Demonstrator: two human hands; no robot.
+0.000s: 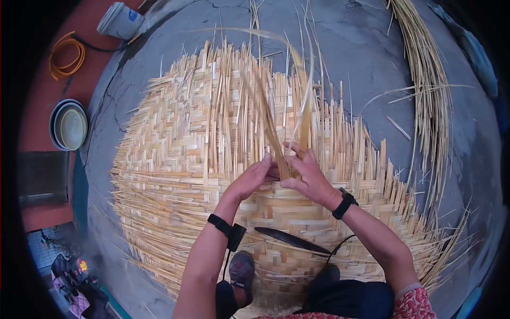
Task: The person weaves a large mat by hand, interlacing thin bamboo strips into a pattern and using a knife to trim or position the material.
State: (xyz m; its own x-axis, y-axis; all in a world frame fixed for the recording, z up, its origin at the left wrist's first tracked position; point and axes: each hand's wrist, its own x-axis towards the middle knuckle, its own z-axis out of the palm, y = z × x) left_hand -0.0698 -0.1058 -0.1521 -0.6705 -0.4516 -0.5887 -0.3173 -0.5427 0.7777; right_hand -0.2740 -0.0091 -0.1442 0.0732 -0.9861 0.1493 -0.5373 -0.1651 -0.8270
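A large woven mat of pale straw strips (180, 127) lies under me, with loose strip ends sticking out along its edges. Over its middle, my right hand (311, 175) is closed round several upright strips (304, 125), which are smeared by motion. Close beside it, my left hand (259, 175) touches the lower end of the darker strips (271, 125), its fingers partly hidden behind them. A long dark flat tool (292, 240) rests on the mat below my hands.
A bundle of long strips (422, 74) lies on the grey floor at the right. At the left are a white bucket (121, 21), an orange hose (78, 56) and stacked basins (70, 126). My shoe (242, 271) is on the mat.
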